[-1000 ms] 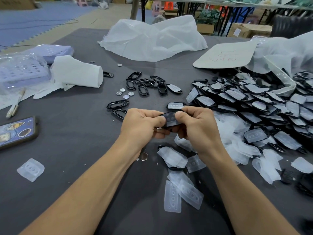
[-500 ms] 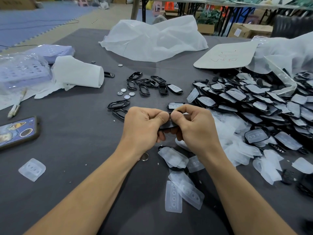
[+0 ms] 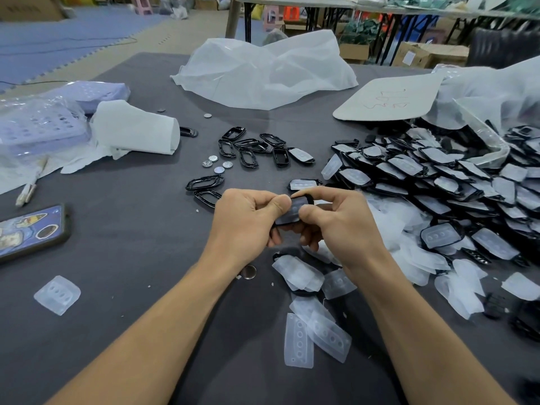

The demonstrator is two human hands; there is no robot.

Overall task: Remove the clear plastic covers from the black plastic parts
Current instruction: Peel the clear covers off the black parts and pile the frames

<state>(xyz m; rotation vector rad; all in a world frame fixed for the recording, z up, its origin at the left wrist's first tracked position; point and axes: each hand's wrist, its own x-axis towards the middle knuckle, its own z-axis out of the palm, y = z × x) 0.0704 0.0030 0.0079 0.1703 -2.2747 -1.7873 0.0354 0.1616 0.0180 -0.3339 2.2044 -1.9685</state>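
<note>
One covered black part (image 3: pixel 295 211) is pinched between left hand (image 3: pixel 245 226) and right hand (image 3: pixel 346 229), near a clear tub (image 3: pixel 496 147) heaped with more.

Soft, even indoor light all over, bright enough, with no hard source showing. The grey table (image 3: pixel 122 235) takes only faint, fuzzy shadows: a dark smudge beneath the left hand (image 3: pixel 245 229) and right hand (image 3: pixel 347 229), and another running under the forearms at bottom centre. Centre frame is sharp, and the black part (image 3: pixel 293 211) pinched between the thumbs reads crisply. The white bag (image 3: pixel 263 74) at top centre glows pale, close to washed out along its creases. Tiny glints sit on the coins (image 3: pixel 219 170) and the black rings (image 3: pixel 233 133). In the lower right corner the dark pieces (image 3: pixel 523 320) smear into blur. Wide-lens bending curves the table edge at upper left, and the far background along the top goes soft.
</note>
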